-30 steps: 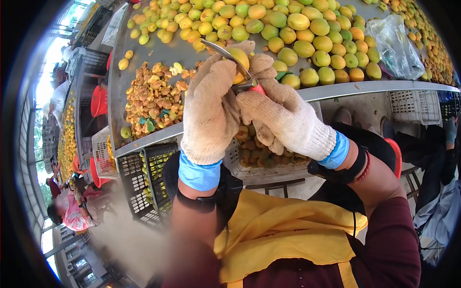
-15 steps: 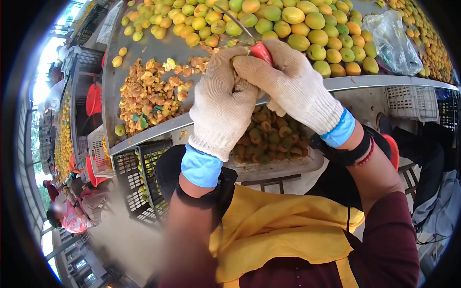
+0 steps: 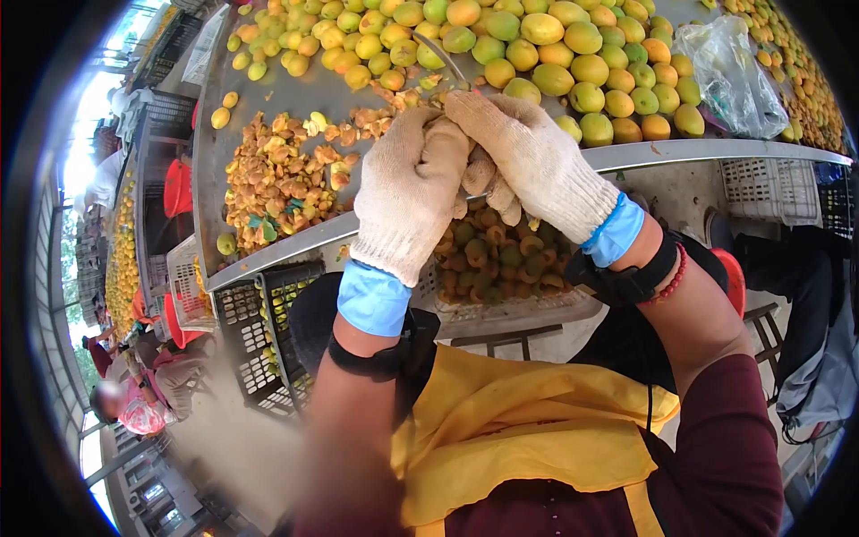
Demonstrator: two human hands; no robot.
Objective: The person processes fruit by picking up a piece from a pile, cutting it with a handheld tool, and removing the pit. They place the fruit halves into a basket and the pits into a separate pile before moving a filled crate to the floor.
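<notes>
My right hand (image 3: 528,148), in a white knit glove, is closed on a knife; its thin curved blade (image 3: 440,55) points up and left, and just a bit of the red handle (image 3: 476,90) shows. Against it is my left hand (image 3: 416,174), gloved too, with fingers curled in; whatever they hold is hidden. Both hands are over the near edge of the metal table (image 3: 304,234). Below them sits a crate of cut green-orange fruit (image 3: 506,255). A heap of orange-brown fruit pieces (image 3: 282,179) lies left of my left hand.
Whole yellow-green fruit (image 3: 555,54), apricot-like, is piled across the table's far side. A clear plastic bag (image 3: 729,76) lies at the right. Black crates (image 3: 255,336) stand at lower left, a white crate (image 3: 769,192) under the table at right. Another person (image 3: 143,398) sits far left.
Both hands have shifted slightly downward, and the right hand has turned so that most of the red knife handle is covered. A greenish sliver between the hands is now out of sight.
</notes>
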